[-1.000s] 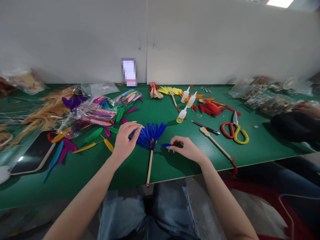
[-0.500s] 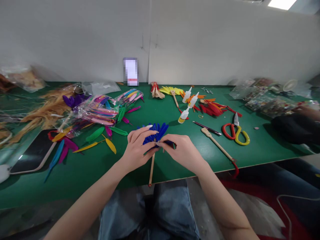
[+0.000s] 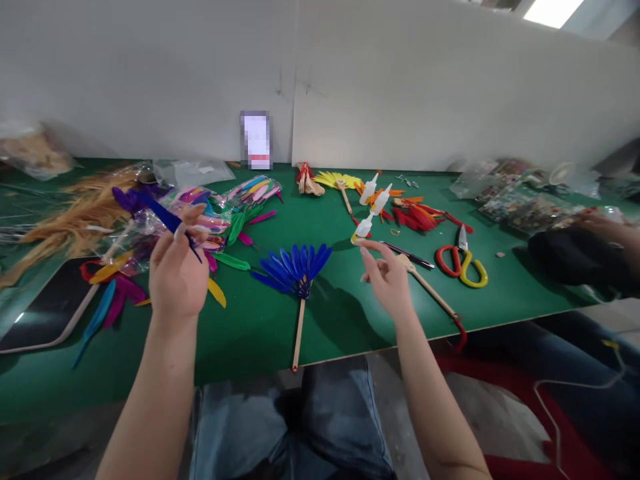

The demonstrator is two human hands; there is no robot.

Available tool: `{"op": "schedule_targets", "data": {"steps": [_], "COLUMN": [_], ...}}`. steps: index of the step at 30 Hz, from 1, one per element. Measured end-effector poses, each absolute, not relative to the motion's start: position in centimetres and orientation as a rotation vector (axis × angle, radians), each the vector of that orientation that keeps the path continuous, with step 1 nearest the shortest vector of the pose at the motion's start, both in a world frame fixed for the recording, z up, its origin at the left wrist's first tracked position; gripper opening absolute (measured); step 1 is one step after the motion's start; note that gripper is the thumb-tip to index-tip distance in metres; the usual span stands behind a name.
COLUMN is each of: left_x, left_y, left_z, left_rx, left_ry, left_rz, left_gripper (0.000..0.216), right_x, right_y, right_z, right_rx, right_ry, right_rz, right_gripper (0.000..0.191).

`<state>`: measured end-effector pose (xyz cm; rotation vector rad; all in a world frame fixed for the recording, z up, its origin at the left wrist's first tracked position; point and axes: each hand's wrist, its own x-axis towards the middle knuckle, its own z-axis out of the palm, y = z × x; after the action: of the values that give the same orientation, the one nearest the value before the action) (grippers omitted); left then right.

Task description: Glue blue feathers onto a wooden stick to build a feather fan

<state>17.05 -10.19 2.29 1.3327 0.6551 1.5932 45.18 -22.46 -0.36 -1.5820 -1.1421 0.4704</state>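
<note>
A loose blue feather (image 3: 163, 212) is pinched in the fingers of my left hand (image 3: 179, 280), raised above the pile of bagged feathers (image 3: 215, 223). Between my hands, a fan of blue feathers (image 3: 297, 263) lies spread on the green table, fixed to a wooden stick (image 3: 299, 337) that points toward me. My right hand (image 3: 389, 279) is to the right of the fan, its fingers apart and loosely bent. Its fingertips are close to the base of a small white glue bottle (image 3: 364, 228); I cannot tell if they touch. Two more glue bottles (image 3: 381, 200) stand just behind.
On the right lie scissors (image 3: 465, 257), a pen (image 3: 413, 257) and a bare wooden stick (image 3: 433, 290). Yellow (image 3: 333, 179) and red feather fans (image 3: 415, 215) lie farther back. A phone (image 3: 50, 303) is at left. Another person's hand (image 3: 607, 230) shows at far right.
Both hands have left the blue fan, which now lies on the table. My left hand has moved left and holds a blue feather; my right has moved right toward the glue bottle.
</note>
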Motion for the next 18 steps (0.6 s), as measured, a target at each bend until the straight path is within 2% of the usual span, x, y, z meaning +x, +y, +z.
{"op": "schedule_targets", "data": {"steps": [4,8,10,13,16,18], "left_x": [17.3,17.7,17.8,18.1,18.2,18.3], "left_y": [-10.4,-10.5,-10.6,-10.7,-11.0,-11.2], "left_z": [2.3,1.7,1.3,1.0,1.0,1.1], "left_rx": [1.259,1.255,1.25,1.253,1.26,1.261], "left_ry": [0.569,0.542,0.555,0.556,0.544,0.541], "left_rz": [1.459,1.387,1.365,1.312,1.268,1.243], "left_gripper": [0.019,0.015,0.014,0.012,0.012,0.015], "right_x": [45.7,49.0,50.9,52.5,52.0,50.8], "right_y": [-21.9,-25.4,-28.1,-30.4,-28.6,-26.2], "right_z": [-0.7,2.5,4.6,5.8,3.5,1.1], "right_rx": [-1.642,-1.524,-1.4,-1.371,-1.617,-1.817], "right_ry": [-1.084,-0.851,-0.849,-0.998,-1.157,-1.253], "right_rz": [0.578,0.452,0.486,0.318,0.369,0.376], "right_gripper": [0.047,0.051,0.065,0.078,0.044,0.044]}}
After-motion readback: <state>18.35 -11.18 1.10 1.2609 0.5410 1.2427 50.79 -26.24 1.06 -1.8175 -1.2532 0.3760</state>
